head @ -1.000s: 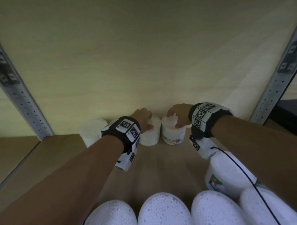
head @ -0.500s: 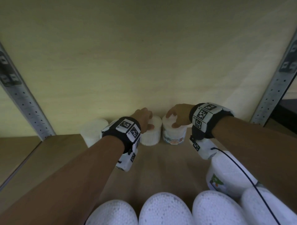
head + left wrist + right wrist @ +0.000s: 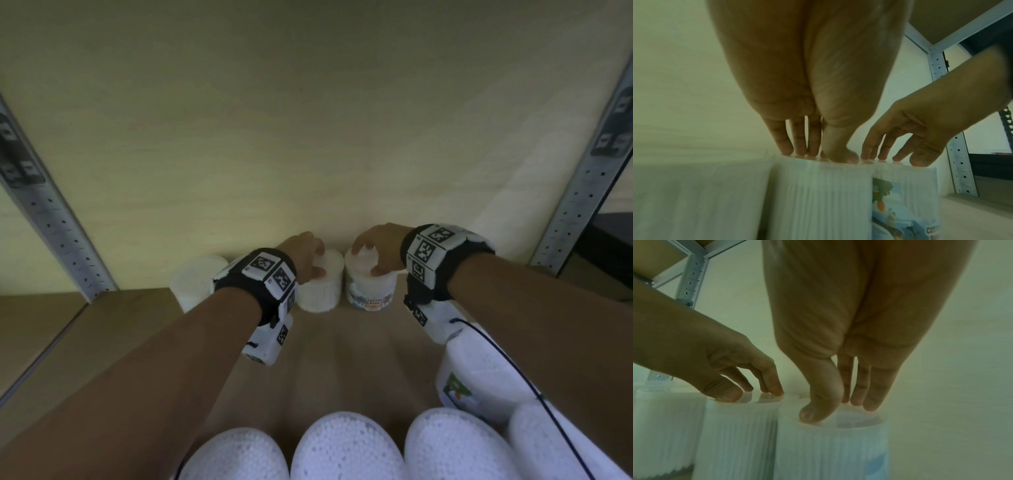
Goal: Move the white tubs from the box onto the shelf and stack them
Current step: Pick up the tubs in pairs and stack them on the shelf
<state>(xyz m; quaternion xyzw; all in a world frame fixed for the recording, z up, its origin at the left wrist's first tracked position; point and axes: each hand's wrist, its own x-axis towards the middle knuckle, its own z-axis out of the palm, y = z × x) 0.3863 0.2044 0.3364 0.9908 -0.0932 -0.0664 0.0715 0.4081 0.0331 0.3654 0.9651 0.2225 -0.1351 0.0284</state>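
Three white tubs of cotton buds stand in a row at the back of the wooden shelf (image 3: pixel 359 356). The left tub (image 3: pixel 191 284) stands alone. My left hand (image 3: pixel 317 260) reaches down onto the lid of the middle tub (image 3: pixel 320 298); in the left wrist view its fingertips (image 3: pixel 786 150) and thumb rest on the flat top. My right hand (image 3: pixel 368 258) rests the same way on the lid of the labelled right tub (image 3: pixel 371 294), thumb near the front rim in the right wrist view. No finger wraps a tub's side.
Several more white tubs (image 3: pixel 346 448) crowd the bottom of the head view, one with a picture label (image 3: pixel 479 373) under my right forearm. Perforated metal uprights (image 3: pixel 51 222) (image 3: pixel 582 205) flank the shelf, and a pale wall closes its back.
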